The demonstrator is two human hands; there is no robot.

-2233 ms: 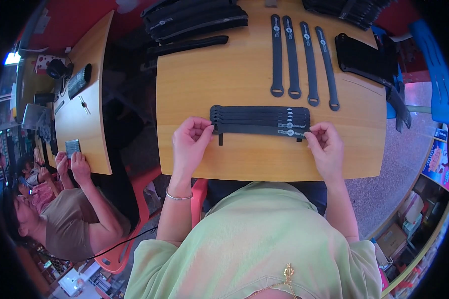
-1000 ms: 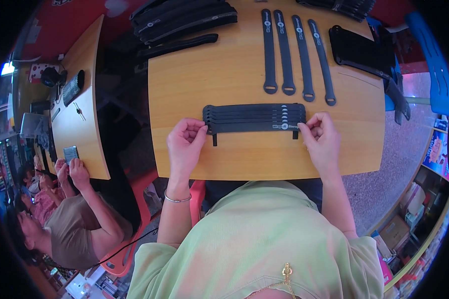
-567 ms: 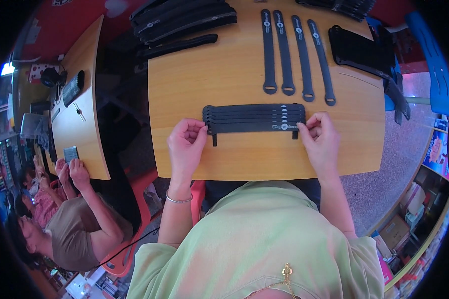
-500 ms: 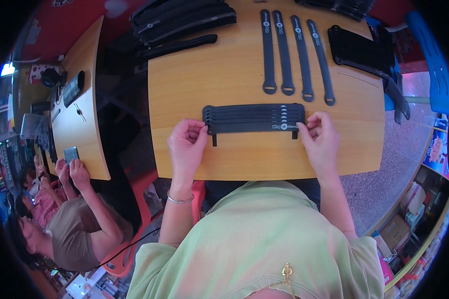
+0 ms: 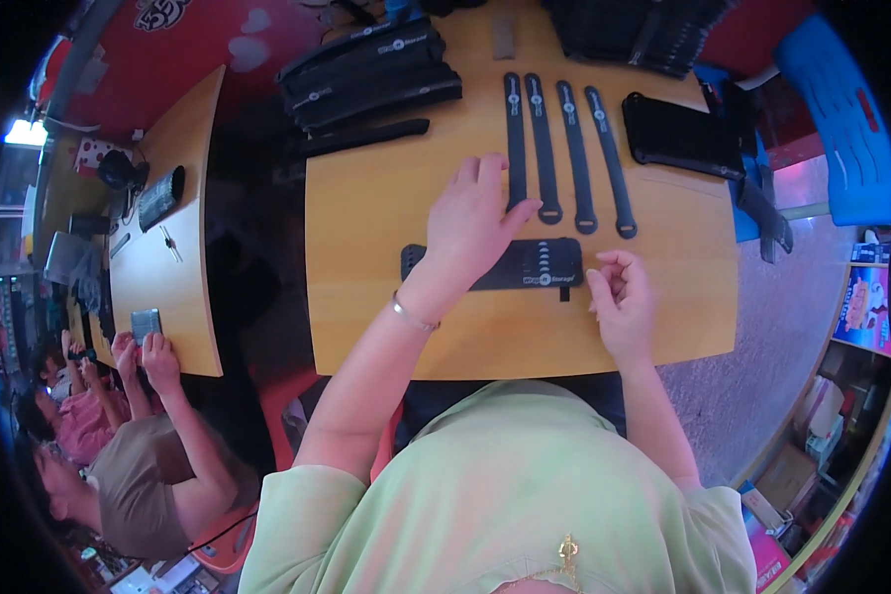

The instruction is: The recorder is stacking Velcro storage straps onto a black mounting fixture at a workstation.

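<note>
My left hand (image 5: pixel 472 220) is open, fingers and thumb spread, over the lower end of the leftmost loose strap (image 5: pixel 516 139), part of which it hides. Several dark grey hook-and-loop straps, each with a slotted end, lie side by side there, among them the rightmost strap (image 5: pixel 611 158). Below them an overlapped stack of the same straps (image 5: pixel 525 265) lies crosswise, its left part covered by my left forearm and hand. Short black tabs stick out under it. My right hand (image 5: pixel 621 305) hovers just off the stack's right end, fingers loosely curled, thumb apart, holding nothing.
Bundles of black straps (image 5: pixel 376 74) lie at the table's far left, another pile (image 5: pixel 643 35) at the far right. A flat black bundle (image 5: pixel 683 134) sits at the right edge beside a blue chair (image 5: pixel 846 129). At left, a person (image 5: pixel 153 475) works at another table (image 5: pixel 183 267).
My left hand has let go of the stack's left end and moved up and right to the loose straps. My right hand has come off the stack's right end. The view has shifted.
</note>
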